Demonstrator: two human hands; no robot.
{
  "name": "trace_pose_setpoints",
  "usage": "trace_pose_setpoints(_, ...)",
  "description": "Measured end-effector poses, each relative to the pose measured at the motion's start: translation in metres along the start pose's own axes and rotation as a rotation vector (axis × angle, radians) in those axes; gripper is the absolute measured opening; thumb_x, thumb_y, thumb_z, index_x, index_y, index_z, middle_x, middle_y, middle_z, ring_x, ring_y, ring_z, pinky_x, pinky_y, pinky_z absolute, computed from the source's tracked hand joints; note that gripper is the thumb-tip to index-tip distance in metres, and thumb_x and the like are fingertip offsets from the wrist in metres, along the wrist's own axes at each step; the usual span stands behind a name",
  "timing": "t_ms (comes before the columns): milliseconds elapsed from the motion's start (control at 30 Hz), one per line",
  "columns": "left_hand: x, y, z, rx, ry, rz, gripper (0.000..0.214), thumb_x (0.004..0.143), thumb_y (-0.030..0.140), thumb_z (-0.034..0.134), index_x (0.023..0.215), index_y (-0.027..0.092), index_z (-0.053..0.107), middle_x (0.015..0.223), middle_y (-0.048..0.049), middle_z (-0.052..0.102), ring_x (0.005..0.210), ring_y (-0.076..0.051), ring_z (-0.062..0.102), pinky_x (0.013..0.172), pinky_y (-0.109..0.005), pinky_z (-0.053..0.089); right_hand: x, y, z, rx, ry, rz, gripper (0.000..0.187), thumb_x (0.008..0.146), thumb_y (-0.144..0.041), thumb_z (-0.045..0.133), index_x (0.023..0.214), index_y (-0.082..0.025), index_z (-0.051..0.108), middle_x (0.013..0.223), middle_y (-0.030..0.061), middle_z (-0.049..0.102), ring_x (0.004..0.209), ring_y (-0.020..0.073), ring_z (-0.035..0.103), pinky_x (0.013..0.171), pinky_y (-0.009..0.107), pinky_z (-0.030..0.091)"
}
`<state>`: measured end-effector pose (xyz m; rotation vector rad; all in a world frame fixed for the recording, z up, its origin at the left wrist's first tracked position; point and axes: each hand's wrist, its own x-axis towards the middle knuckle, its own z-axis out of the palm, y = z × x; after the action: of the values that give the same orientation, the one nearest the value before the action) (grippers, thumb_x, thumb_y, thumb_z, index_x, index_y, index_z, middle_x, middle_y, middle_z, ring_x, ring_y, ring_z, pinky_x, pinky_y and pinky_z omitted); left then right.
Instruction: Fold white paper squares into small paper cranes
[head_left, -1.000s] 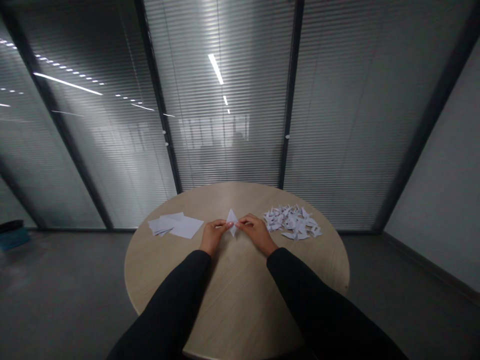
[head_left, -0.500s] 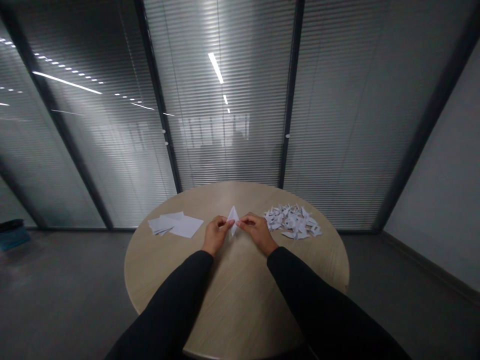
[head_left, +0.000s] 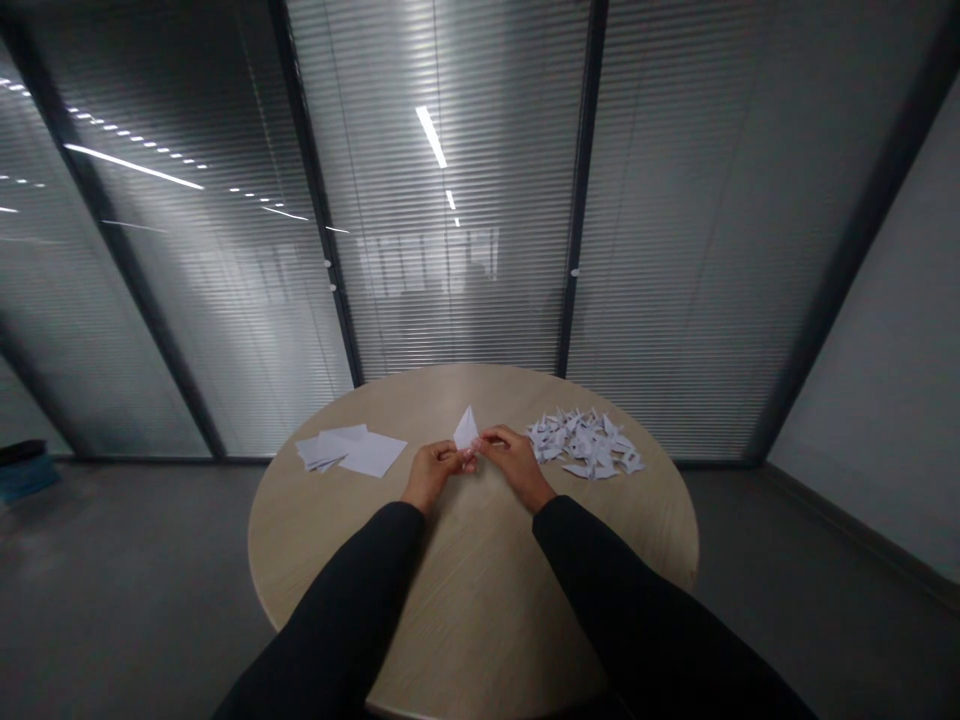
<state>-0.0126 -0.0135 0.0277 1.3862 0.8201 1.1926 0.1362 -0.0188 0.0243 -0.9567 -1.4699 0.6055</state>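
Note:
A white piece of folded paper, pointed at its top, is held upright over the middle of the table. My left hand pinches its lower left part, with fingertips tucked beneath the bottom end. From the other side, the thumb and fingers of my right hand grip its lower right edge. The paper's bottom is hidden behind my fingers, and its finer folds are too small to make out.
Flat white paper sheets lie at the left of the round wooden table. A heap of small folded paper pieces rests close to my right hand. Behind the table stands a glass partition with blinds. A blue bin stands far left.
The folded paper's point has risen slightly and it shows a wider face. My left fingers have slid down and under its lower end; my right hand has barely moved.

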Motion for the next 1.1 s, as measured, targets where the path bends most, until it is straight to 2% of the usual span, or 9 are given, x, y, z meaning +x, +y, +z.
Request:
trace_pose_setpoints(133, -0.001, 0.000, 0.001, 0.017, -0.038, -0.002, 0.040, 0.049, 0.047, 0.077, 0.066, 0.012, 0.067, 0.065, -0.0069, 0.068, 0.059, -0.018, 0.064, 0.068, -0.032, 0.050, -0.001, -0.005, 0.001, 0.018, -0.051, 0.006, 0.031, 0.068, -0.044, 0.064, 0.081, -0.016, 0.066, 0.080, 0.0050, 0.064, 0.077, 0.0174, 0.059, 0.071, 0.028, 0.046)
trace_pose_setpoints(233, -0.001, -0.003, 0.002, 0.042, -0.057, -0.002, 0.038, 0.049, 0.047, 0.076, 0.064, 0.013, 0.067, 0.065, -0.0067, 0.069, 0.059, -0.018, 0.064, 0.066, -0.031, 0.050, -0.002, -0.007, 0.000, 0.039, -0.092, 0.033, 0.029, 0.069, -0.045, 0.063, 0.070, -0.016, 0.064, 0.072, 0.0021, 0.063, 0.070, 0.0159, 0.058, 0.066, 0.026, 0.045)
trace_pose_setpoints(367, -0.003, -0.002, 0.004, 0.068, -0.064, -0.002, 0.036, 0.047, 0.047, 0.076, 0.060, 0.014, 0.067, 0.062, -0.0060, 0.068, 0.057, -0.018, 0.063, 0.064, -0.030, 0.050, -0.002, -0.005, 0.000, -0.004, -0.067, 0.044, 0.031, 0.068, -0.045, 0.063, 0.058, -0.016, 0.057, 0.058, -0.0025, 0.053, 0.056, 0.0117, 0.049, 0.055, 0.023, 0.040)
trace_pose_setpoints(600, -0.006, 0.005, 0.006, 0.079, -0.109, -0.017, 0.036, 0.048, 0.047, 0.076, 0.056, 0.014, 0.065, 0.060, -0.0056, 0.067, 0.054, -0.017, 0.062, 0.062, -0.029, 0.049, -0.001, -0.002, 0.002, -0.046, -0.022, -0.023, 0.032, 0.068, -0.041, 0.061, 0.051, -0.018, 0.046, 0.053, -0.0047, 0.038, 0.051, 0.0094, 0.038, 0.049, 0.023, 0.031)
trace_pose_setpoints(800, -0.007, 0.005, 0.007, 0.048, -0.106, -0.046, 0.039, 0.045, 0.048, 0.078, 0.058, 0.013, 0.066, 0.061, -0.0060, 0.068, 0.055, -0.018, 0.063, 0.064, -0.031, 0.049, 0.000, -0.003, 0.000, -0.070, -0.026, -0.026, 0.035, 0.068, -0.044, 0.061, 0.050, -0.019, 0.044, 0.052, -0.0047, 0.038, 0.051, 0.0100, 0.039, 0.050, 0.023, 0.032)
trace_pose_setpoints(1000, -0.003, -0.005, 0.006, -0.009, -0.096, -0.100, 0.037, 0.046, 0.043, 0.079, 0.061, 0.012, 0.066, 0.064, -0.0080, 0.069, 0.059, -0.018, 0.064, 0.067, -0.032, 0.050, 0.004, -0.002, -0.004, -0.066, 0.023, 0.030, 0.041, 0.066, -0.049, 0.061, 0.047, -0.019, 0.041, 0.049, -0.0053, 0.036, 0.049, 0.0096, 0.037, 0.049, 0.023, 0.031)
trace_pose_setpoints(1100, -0.002, -0.007, 0.004, -0.007, -0.087, -0.075, 0.036, 0.048, 0.044, 0.078, 0.063, 0.013, 0.066, 0.064, -0.0071, 0.069, 0.059, -0.019, 0.065, 0.068, -0.032, 0.050, 0.003, -0.005, -0.005, -0.007, -0.027, 0.062, 0.035, 0.068, -0.048, 0.061, 0.054, -0.018, 0.052, 0.054, -0.0036, 0.047, 0.054, 0.0116, 0.046, 0.053, 0.023, 0.035)
